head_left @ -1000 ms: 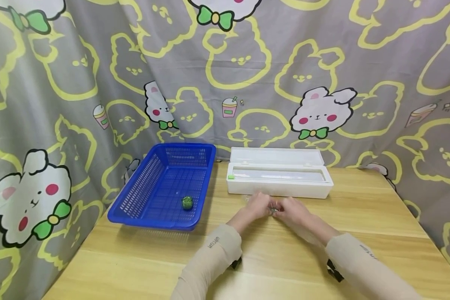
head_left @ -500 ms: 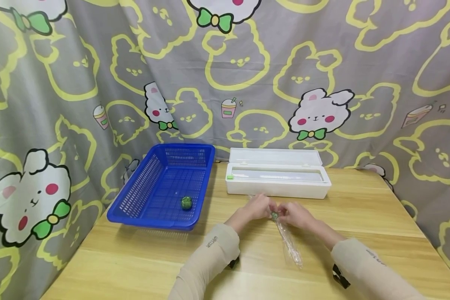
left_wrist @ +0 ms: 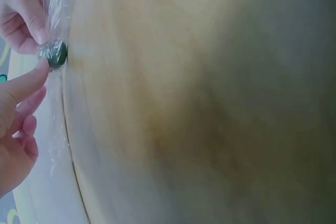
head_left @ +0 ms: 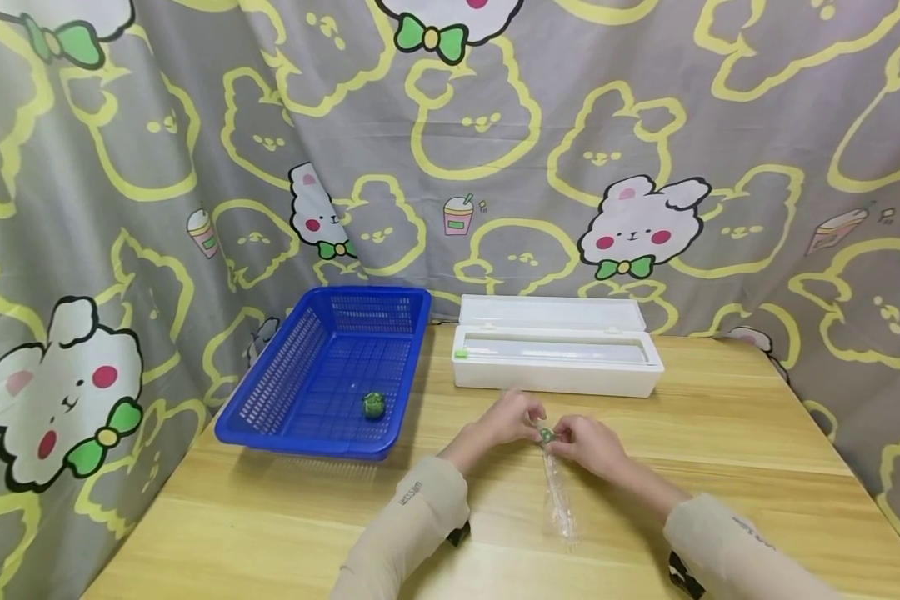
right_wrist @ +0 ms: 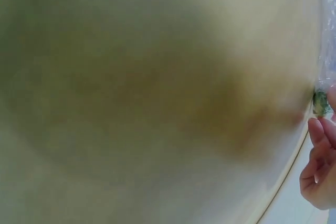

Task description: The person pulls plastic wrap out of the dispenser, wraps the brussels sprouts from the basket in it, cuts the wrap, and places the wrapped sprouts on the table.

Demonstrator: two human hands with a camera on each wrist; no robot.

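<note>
A small green round item (head_left: 547, 435) wrapped in clear film is between both hands, just in front of the white box. The left hand (head_left: 512, 419) pinches it from the left, thumb against it in the left wrist view. From the right, the right hand (head_left: 591, 446) pinches it with thumb and fingertips. A loose tail of clear film (head_left: 558, 500) trails from the item toward the near side of the table. In the left wrist view, the green item (left_wrist: 54, 54) shows dark under the film (left_wrist: 59, 3).
A blue basket (head_left: 307, 446) stands at the left with a green ball (head_left: 373, 406) inside. Behind the hands sits a white box (head_left: 555, 381), its lid raised, with a roll of film (head_left: 562, 351) inside. A patterned curtain (head_left: 495, 200) hangs behind the table.
The hands have shifted slightly toward the near side and apart, showing the green item more. The film tail came into view and swung left.
</note>
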